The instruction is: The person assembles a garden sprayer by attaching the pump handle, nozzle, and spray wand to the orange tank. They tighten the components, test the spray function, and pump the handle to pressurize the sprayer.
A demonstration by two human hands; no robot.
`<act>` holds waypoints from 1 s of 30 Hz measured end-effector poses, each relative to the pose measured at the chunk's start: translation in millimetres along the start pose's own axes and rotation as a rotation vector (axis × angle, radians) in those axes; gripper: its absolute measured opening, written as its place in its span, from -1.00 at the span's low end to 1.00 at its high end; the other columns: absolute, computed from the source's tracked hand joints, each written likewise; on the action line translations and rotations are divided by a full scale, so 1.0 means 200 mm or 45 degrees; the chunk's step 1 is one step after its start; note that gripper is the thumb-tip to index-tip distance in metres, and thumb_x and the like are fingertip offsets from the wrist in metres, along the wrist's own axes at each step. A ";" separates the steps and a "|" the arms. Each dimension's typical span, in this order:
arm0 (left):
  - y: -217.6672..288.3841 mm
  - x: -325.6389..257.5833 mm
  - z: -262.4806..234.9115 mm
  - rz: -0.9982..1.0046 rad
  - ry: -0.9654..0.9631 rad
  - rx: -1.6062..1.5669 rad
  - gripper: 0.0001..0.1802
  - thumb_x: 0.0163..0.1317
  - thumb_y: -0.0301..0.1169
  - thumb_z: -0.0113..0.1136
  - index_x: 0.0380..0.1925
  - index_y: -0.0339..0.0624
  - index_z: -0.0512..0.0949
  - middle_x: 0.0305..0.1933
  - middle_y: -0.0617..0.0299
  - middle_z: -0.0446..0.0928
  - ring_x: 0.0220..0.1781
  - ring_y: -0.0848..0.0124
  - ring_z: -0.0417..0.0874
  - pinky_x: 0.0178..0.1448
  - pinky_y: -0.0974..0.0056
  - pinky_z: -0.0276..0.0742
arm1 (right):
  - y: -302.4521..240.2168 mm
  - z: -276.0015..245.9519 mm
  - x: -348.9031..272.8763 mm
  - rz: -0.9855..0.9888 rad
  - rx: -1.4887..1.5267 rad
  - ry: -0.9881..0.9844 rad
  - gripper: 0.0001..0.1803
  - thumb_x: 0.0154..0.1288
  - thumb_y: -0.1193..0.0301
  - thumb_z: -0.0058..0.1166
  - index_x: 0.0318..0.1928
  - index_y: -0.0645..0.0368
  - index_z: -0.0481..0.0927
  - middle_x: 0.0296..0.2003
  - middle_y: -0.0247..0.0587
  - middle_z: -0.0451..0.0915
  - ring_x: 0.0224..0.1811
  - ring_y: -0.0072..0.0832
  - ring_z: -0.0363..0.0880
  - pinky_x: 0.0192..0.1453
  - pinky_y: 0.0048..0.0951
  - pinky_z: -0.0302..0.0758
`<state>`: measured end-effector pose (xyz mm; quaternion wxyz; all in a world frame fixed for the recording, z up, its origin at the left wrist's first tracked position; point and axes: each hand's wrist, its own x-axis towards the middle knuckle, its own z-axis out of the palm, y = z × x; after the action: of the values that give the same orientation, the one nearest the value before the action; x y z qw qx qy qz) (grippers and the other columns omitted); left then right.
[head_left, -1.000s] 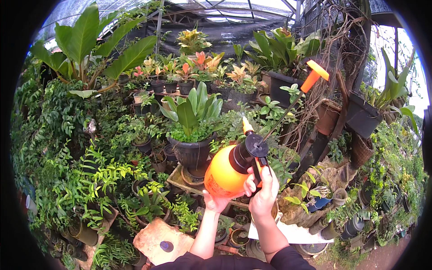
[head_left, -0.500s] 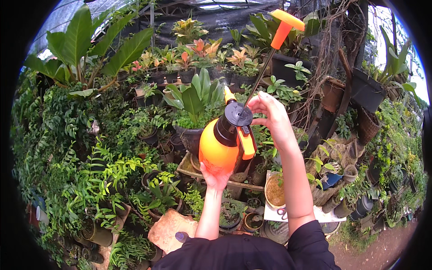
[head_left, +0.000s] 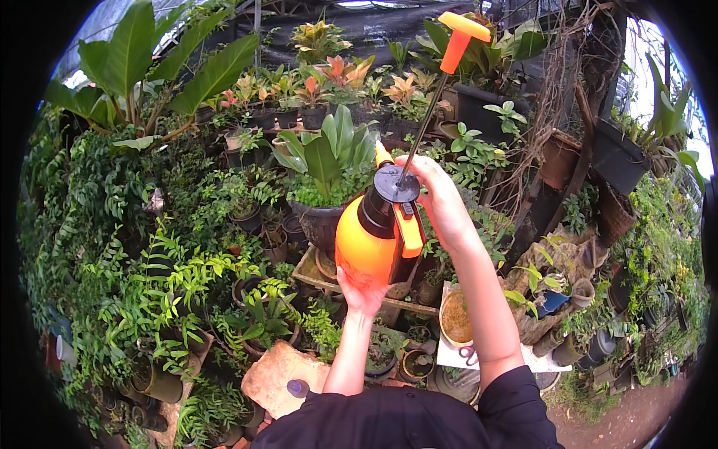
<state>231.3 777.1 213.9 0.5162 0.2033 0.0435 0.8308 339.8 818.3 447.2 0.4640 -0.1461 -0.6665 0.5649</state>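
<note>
A pump sprayer with an orange bottle (head_left: 364,245) is held up in front of me, tilted slightly. My left hand (head_left: 362,292) cups the bottle's bottom from below. From the black cap (head_left: 396,184) a thin metal pump rod (head_left: 428,123) rises at a slant, drawn far out, topped by an orange T-shaped handle (head_left: 458,41). My right hand (head_left: 441,198) is closed round the far and right side of the cap, its fingertips behind the rod; the thumb is mostly hidden. Below the cap sits the yellow trigger (head_left: 409,233), and a yellow nozzle (head_left: 383,154) points away.
Behind the sprayer stands a broad-leaved plant (head_left: 333,153) in a dark pot (head_left: 320,224). Scissors (head_left: 468,355) and a round tan basin (head_left: 456,317) lie on a white board at lower right. A stone slab (head_left: 277,374) bears a small dark bottle (head_left: 298,388). Hanging roots (head_left: 550,97) are at right.
My right hand has moved left, from loosely bent fingers beside the cap to fingers closed round it behind the rod. The handle has shifted slightly left. My left hand still supports the bottle.
</note>
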 end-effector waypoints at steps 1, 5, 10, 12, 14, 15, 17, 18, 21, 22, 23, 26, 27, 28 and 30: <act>0.00 0.00 0.01 0.006 -0.002 -0.004 0.07 0.03 0.48 0.07 0.42 0.11 0.15 0.35 0.12 0.37 0.23 0.08 0.53 0.00 -0.13 0.67 | 0.00 0.00 -0.06 -0.077 -0.060 0.027 -0.64 0.50 0.11 -0.12 -0.02 0.12 0.53 -0.18 -0.39 0.58 -0.09 -0.60 0.52 0.06 -0.45 0.43; 0.02 0.00 0.04 0.093 -0.027 0.137 0.08 0.03 0.47 0.09 0.44 0.13 0.13 0.39 0.13 0.32 0.31 0.11 0.46 0.09 -0.15 0.62 | -0.03 0.02 -0.28 -0.246 -0.221 0.128 -0.70 0.48 0.16 0.00 -0.13 0.17 0.49 -0.27 -0.36 0.56 -0.19 -0.66 0.46 -0.09 -0.55 0.40; 0.03 -0.01 0.13 0.193 -0.057 0.229 0.15 0.02 0.48 0.11 0.44 -0.05 0.12 0.34 0.14 0.33 0.37 0.19 0.38 0.19 -0.03 0.58 | -0.01 0.07 -0.40 -0.079 -0.071 0.043 -0.61 0.53 0.13 -0.08 -0.26 0.22 0.51 -0.50 -0.41 0.46 -0.46 -0.64 0.37 -0.27 -0.54 0.37; 0.04 -0.01 0.17 0.217 -0.143 0.250 0.19 0.02 0.49 0.09 0.42 -0.19 0.14 0.20 0.17 0.40 0.28 0.28 0.43 0.13 0.09 0.58 | 0.01 0.08 -0.41 0.024 0.227 -0.029 -0.58 0.55 0.10 -0.14 -0.22 0.23 0.51 -0.52 -0.39 0.44 -0.49 -0.59 0.38 -0.31 -0.50 0.38; 0.05 -0.02 0.19 0.187 -0.298 0.225 0.23 0.03 0.51 0.05 0.39 -0.34 0.15 0.00 0.22 0.50 0.08 0.39 0.54 -0.02 0.26 0.61 | 0.03 0.09 -0.43 0.071 0.372 -0.096 -0.57 0.57 0.09 -0.17 -0.18 0.24 0.50 -0.54 -0.38 0.43 -0.52 -0.58 0.37 -0.34 -0.49 0.37; 0.05 -0.02 0.20 0.209 -0.232 0.258 0.24 0.04 0.52 0.02 0.38 -0.38 0.16 -0.10 0.25 0.49 -0.05 0.43 0.52 -0.11 0.33 0.56 | 0.03 0.09 -0.43 0.072 0.367 -0.126 -0.58 0.58 0.10 -0.18 -0.16 0.24 0.49 -0.54 -0.39 0.42 -0.52 -0.58 0.36 -0.35 -0.49 0.36; 0.04 -0.02 0.21 0.237 -0.079 0.292 0.25 0.05 0.54 -0.03 0.37 -0.42 0.18 -0.26 0.29 0.48 -0.26 0.50 0.48 -0.27 0.43 0.46 | 0.05 0.09 -0.44 0.052 0.355 -0.174 -0.61 0.59 0.12 -0.19 -0.12 0.23 0.45 -0.56 -0.41 0.38 -0.52 -0.60 0.34 -0.36 -0.51 0.33; 0.03 -0.03 0.22 0.244 -0.069 0.272 0.25 0.05 0.55 -0.05 0.36 -0.43 0.18 -0.33 0.30 0.48 -0.36 0.52 0.46 -0.34 0.48 0.41 | 0.05 0.09 -0.45 0.049 0.366 -0.187 -0.61 0.59 0.12 -0.18 -0.13 0.22 0.46 -0.54 -0.41 0.40 -0.52 -0.62 0.35 -0.37 -0.54 0.34; 0.03 -0.05 0.24 0.253 -0.074 0.300 0.25 0.06 0.56 -0.08 0.37 -0.43 0.19 -0.38 0.30 0.48 -0.46 0.55 0.39 -0.42 0.53 0.31 | 0.06 0.10 -0.46 0.045 0.389 -0.194 -0.62 0.58 0.11 -0.17 -0.14 0.20 0.48 -0.51 -0.42 0.44 -0.52 -0.67 0.36 -0.39 -0.61 0.35; 0.04 -0.05 0.25 0.241 -0.105 0.304 0.25 0.06 0.55 -0.07 0.37 -0.43 0.19 -0.36 0.30 0.48 -0.44 0.55 0.40 -0.41 0.53 0.32 | 0.06 0.10 -0.46 0.047 0.390 -0.190 -0.61 0.58 0.11 -0.18 -0.14 0.20 0.48 -0.51 -0.42 0.44 -0.52 -0.66 0.36 -0.39 -0.61 0.35; 0.04 -0.06 0.26 0.232 -0.162 0.288 0.25 0.06 0.55 -0.05 0.36 -0.43 0.19 -0.35 0.30 0.48 -0.42 0.55 0.42 -0.40 0.53 0.34 | 0.06 0.10 -0.46 0.050 0.391 -0.187 -0.61 0.58 0.10 -0.18 -0.14 0.20 0.48 -0.51 -0.41 0.44 -0.52 -0.66 0.36 -0.39 -0.61 0.35; 0.06 -0.08 0.29 0.194 -0.168 0.269 0.25 0.05 0.53 -0.02 0.37 -0.43 0.18 -0.31 0.30 0.49 -0.39 0.56 0.43 -0.40 0.54 0.35 | 0.05 0.10 -0.46 0.139 0.461 -0.199 -0.61 0.57 0.10 -0.16 -0.16 0.21 0.48 -0.52 -0.40 0.44 -0.51 -0.66 0.38 -0.38 -0.60 0.37; 0.06 -0.08 0.29 0.178 -0.162 0.284 0.25 0.05 0.53 0.00 0.37 -0.44 0.17 -0.29 0.30 0.49 -0.39 0.56 0.42 -0.37 0.53 0.37 | 0.05 0.10 -0.46 0.135 0.458 -0.185 -0.59 0.57 0.09 -0.17 -0.17 0.21 0.48 -0.51 -0.40 0.46 -0.51 -0.65 0.39 -0.37 -0.60 0.37; 0.07 -0.09 0.28 0.163 -0.204 0.279 0.25 0.04 0.52 0.02 0.38 -0.44 0.16 -0.28 0.30 0.48 -0.38 0.57 0.41 -0.35 0.53 0.40 | 0.05 0.10 -0.46 0.136 0.451 -0.182 -0.58 0.56 0.09 -0.17 -0.17 0.22 0.49 -0.51 -0.39 0.47 -0.50 -0.64 0.41 -0.36 -0.59 0.38; 0.08 -0.09 0.26 0.132 -0.295 0.258 0.23 0.05 0.50 0.05 0.40 -0.38 0.14 -0.19 0.27 0.50 -0.30 0.54 0.45 -0.25 0.46 0.48 | 0.05 0.09 -0.47 0.146 0.421 -0.171 -0.56 0.56 0.07 -0.19 -0.17 0.22 0.50 -0.50 -0.36 0.50 -0.49 -0.63 0.44 -0.34 -0.58 0.40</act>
<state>244.7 747.9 260.8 0.4512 0.3508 0.0567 0.8186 372.0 743.5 397.4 0.4033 -0.0675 -0.5846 0.7008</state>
